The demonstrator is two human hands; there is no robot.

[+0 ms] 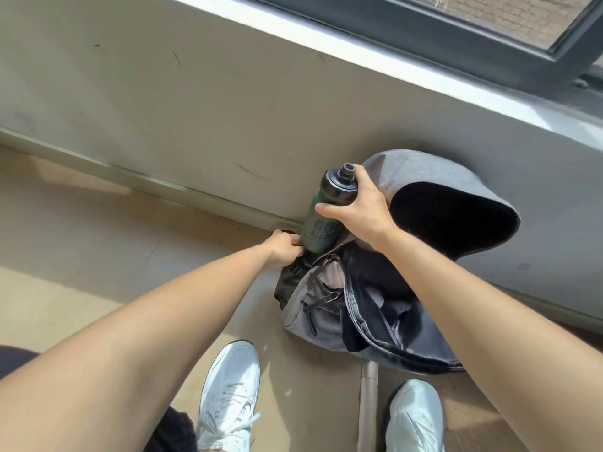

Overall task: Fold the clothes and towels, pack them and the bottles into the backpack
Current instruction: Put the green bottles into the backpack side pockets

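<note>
**Bottle going into the backpack's side pocket**

Left to right, I saw my left hand (pixel 283 248) pinched shut on the edge of the side pocket (pixel 295 275), pulling it wide. Just right of it the bottle (pixel 326 212) stood tilted, its base at that pocket's mouth. My right hand (pixel 360 208) was wrapped round the bottle's upper body below the black cap (pixel 339 184). I judged the bottle rigid and smooth, possibly heavy if full, so a grip near the shoulder suited it best. The backpack (pixel 329 308) slumped soft against the wall (pixel 195 109), main flap (pixel 440 197) thrown open, dark cloth inside. My shoes (pixel 230 393) stood nearest me.
</note>
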